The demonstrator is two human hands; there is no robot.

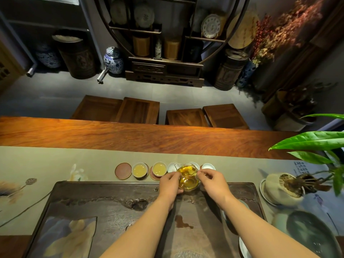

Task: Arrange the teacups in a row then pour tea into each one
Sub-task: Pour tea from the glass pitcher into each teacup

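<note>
Item: glass pitcher (187, 176) of tea, in use over a row of teacups.

My left hand (169, 183) cups the pitcher's side; my right hand (212, 180) pinches its handle edge. Both are closed on it. The row sits on the cloth runner (55, 164) just beyond the tea tray (104, 198): first filled cup (140, 170), second filled cup (159, 169), next cup (171, 167) partly hidden, last cup (208, 167) pale, apparently empty. Step judged: pouring, midway. Next calls for tipping over the hidden cup, then shifting right. Open table (130, 135) beyond the row; potted plant (284, 187) well apart at right.
</note>
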